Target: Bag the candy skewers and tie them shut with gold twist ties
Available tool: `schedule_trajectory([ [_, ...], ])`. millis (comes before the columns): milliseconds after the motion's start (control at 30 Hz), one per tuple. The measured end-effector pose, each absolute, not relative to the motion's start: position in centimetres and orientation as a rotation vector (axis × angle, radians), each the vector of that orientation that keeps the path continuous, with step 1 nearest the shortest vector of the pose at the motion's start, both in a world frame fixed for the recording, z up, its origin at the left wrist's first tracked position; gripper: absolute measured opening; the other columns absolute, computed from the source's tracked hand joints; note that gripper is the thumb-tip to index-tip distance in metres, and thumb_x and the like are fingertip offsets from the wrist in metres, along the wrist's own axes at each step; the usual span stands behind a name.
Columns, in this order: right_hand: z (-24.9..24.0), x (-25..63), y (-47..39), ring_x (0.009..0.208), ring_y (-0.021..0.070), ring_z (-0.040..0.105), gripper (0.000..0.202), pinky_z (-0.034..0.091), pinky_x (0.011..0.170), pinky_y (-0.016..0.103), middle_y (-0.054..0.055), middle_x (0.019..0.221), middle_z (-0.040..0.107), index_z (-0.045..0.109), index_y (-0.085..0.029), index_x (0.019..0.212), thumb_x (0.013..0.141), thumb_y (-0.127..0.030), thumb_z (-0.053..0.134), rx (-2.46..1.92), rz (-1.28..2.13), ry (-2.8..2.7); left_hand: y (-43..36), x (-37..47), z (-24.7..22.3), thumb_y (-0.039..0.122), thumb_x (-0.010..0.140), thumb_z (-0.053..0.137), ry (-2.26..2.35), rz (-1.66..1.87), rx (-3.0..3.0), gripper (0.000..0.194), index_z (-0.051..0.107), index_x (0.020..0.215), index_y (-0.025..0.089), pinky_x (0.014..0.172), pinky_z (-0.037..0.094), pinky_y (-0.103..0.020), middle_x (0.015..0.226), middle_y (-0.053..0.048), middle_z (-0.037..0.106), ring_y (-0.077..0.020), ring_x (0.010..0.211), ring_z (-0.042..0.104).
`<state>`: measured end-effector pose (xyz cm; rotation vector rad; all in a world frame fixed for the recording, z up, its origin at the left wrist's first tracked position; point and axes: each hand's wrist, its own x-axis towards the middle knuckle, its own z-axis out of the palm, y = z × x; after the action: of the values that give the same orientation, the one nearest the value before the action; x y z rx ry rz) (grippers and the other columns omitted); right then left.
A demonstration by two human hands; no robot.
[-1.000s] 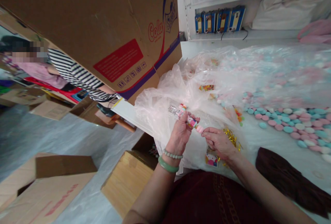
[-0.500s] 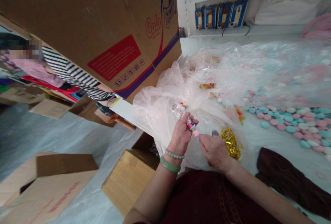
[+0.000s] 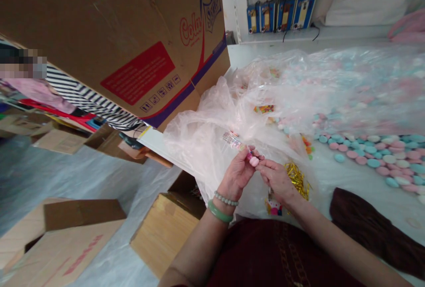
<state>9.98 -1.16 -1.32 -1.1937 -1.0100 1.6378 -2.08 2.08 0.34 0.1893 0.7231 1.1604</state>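
Note:
My left hand [image 3: 241,167], with a beaded bracelet and a green bangle at the wrist, is closed round a small clear-wrapped candy packet [image 3: 234,140]. The packet's crinkled wrapper sticks out past the fingers, and a pink piece shows at its near end. Thumb and fingers of my right hand [image 3: 276,178] pinch together at that pink end, touching it. Below the right hand lies another small colourful packet [image 3: 274,207], partly covered. Gold twist ties [image 3: 296,180] lie in a pile just right of the right hand.
Clear plastic sheeting [image 3: 212,123] covers much of the table, with pink, blue and white candies [image 3: 381,156] at right. A large cola carton [image 3: 133,35] stands at left. Dark cloth [image 3: 368,225] lies at lower right. Behind the carton is a person in stripes [image 3: 86,99].
My hands have shifted slightly right and closer together. The held packet has turned so that its pink end shows more. A colourful packet under my right hand has come into view.

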Motion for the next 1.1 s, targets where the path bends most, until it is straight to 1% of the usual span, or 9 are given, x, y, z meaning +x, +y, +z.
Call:
schedule_trajectory([
  [67,-1.5,10.5,-1.0,0.041,0.0066,0.02,0.019,0.013,0.04,0.023,-0.01,0.046,0.031,0.061,-0.018,0.075,0.076,-0.037,0.064,-1.118,1.844,-0.88,2.4,-2.8,0.3,0.038,0.079,0.069,0.713,1.129,0.187,0.026,0.062,0.088,0.014,0.081,0.051,-0.036,0.082,-0.006,0.066,-0.0195,0.08,0.065],
  [133,-1.6,10.9,-0.9,0.038,0.0052,0.018,0.02,0.01,0.038,0.023,-0.011,0.045,0.033,0.061,-0.017,0.076,0.073,-0.036,0.066,-1.062,1.985,-0.806,2.8,-3.4,0.4,0.039,0.079,0.07,0.737,1.18,0.162,0.026,0.062,0.089,0.016,0.08,0.051,-0.038,0.085,-0.005,0.066,-0.0208,0.082,0.066],
  [300,-1.9,11.0,-0.4,0.037,0.0029,0.018,0.02,0.008,0.037,0.02,-0.011,0.044,0.035,0.058,-0.016,0.075,0.067,-0.028,0.072,-0.94,2.178,-0.558,3.2,-3.0,0.5,0.034,0.081,0.069,0.762,1.285,0.149,0.02,0.059,0.079,0.017,0.076,0.051,-0.033,0.065,0.002,0.058,-0.0134,0.064,0.061],
  [400,-2.2,10.7,0.0,0.037,0.0027,0.013,0.018,0.009,0.036,0.019,-0.012,0.044,0.031,0.052,-0.017,0.071,0.07,-0.024,0.069,-0.788,2.343,-0.364,2.9,-1.9,0.4,0.038,0.083,0.066,0.786,1.292,0.176,0.026,0.055,0.072,0.017,0.077,0.052,-0.034,0.06,0.003,0.053,-0.0111,0.057,0.057],
  [500,-2.3,10.5,0.1,0.037,0.0034,0.007,0.021,0.011,0.036,0.018,-0.013,0.044,0.026,0.046,-0.019,0.067,0.075,-0.025,0.065,-0.667,2.454,-0.232,2.6,-1.4,0.5,0.042,0.084,0.063,0.778,1.254,0.162,0.028,0.056,0.074,0.017,0.08,0.052,-0.036,0.062,0.002,0.055,-0.0116,0.058,0.057],
  [667,-2.0,10.1,-0.6,0.036,0.0027,0.015,0.02,0.009,0.036,0.019,-0.012,0.044,0.032,0.053,-0.017,0.07,0.069,-0.027,0.07,-0.847,2.269,-0.368,3.3,-2.9,0.5,0.038,0.085,0.062,0.828,1.263,0.071,0.023,0.059,0.077,0.016,0.078,0.053,-0.037,0.072,-0.002,0.062,-0.017,0.072,0.064],
  [833,-1.5,9.8,-0.8,0.037,0.0029,0.019,0.021,0.008,0.037,0.02,-0.011,0.042,0.035,0.058,-0.016,0.07,0.063,-0.031,0.072,-1.016,2.05,-0.532,4.3,-4.5,0.3,0.029,0.088,0.059,0.776,1.373,0.072,0.014,0.061,0.08,0.018,0.073,0.052,-0.03,0.071,-0.001,0.06,-0.0133,0.07,0.061],
  [967,-1.1,9.3,-0.9,0.037,0.0037,0.02,0.019,0.008,0.037,0.021,-0.011,0.042,0.034,0.059,-0.017,0.07,0.065,-0.032,0.069,-1.123,1.965,-0.66,4.7,-4.7,0.6,0.027,0.094,0.047,0.792,1.458,0.02,0.023,0.06,0.077,0.017,0.072,0.053,-0.027,0.072,-0.002,0.059,-0.0113,0.069,0.06],
  [1100,-1.1,9.1,-1.0,0.037,0.004,0.018,0.018,0.008,0.037,0.021,-0.011,0.042,0.033,0.059,-0.017,0.069,0.066,-0.033,0.067,-1.149,1.953,-0.719,4.9,-4.6,0.9,0.026,0.095,0.046,0.812,1.486,-0.03,0.024,0.059,0.076,0.018,0.074,0.053,-0.026,0.072,-0.001,0.058,-0.011,0.071,0.06],
])
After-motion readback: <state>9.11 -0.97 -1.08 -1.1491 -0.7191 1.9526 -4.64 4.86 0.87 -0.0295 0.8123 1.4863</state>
